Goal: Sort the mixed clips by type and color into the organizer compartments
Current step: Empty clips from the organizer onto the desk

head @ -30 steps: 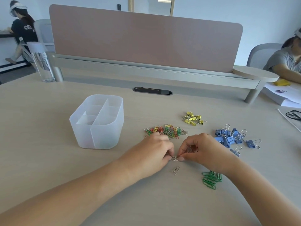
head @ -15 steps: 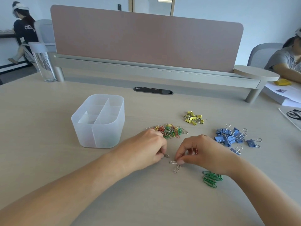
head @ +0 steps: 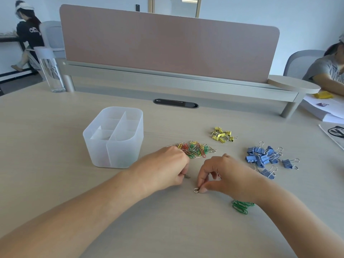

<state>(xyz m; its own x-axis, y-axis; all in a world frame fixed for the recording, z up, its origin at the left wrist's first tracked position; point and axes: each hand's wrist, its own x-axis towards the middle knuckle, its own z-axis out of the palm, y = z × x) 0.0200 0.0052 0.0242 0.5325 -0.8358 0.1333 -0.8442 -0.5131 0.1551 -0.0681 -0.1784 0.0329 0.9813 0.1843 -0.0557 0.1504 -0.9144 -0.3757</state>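
Note:
A translucent white organizer with several compartments stands left of centre. Behind my hands lies a mixed pile of coloured paper clips. Yellow binder clips and blue binder clips form two piles to the right. Green paper clips lie under my right wrist. My left hand pinches a silver paper clip. My right hand pinches another silver paper clip against the table.
A pink desk divider on a grey rail closes the far side. A clear tumbler stands at the far left. Papers lie at the right edge, where another person sits. A cable slot is in the desk.
My hands have drawn apart; the left keeps one silver clip and the right has brought another down to the table. The view has shifted slightly.

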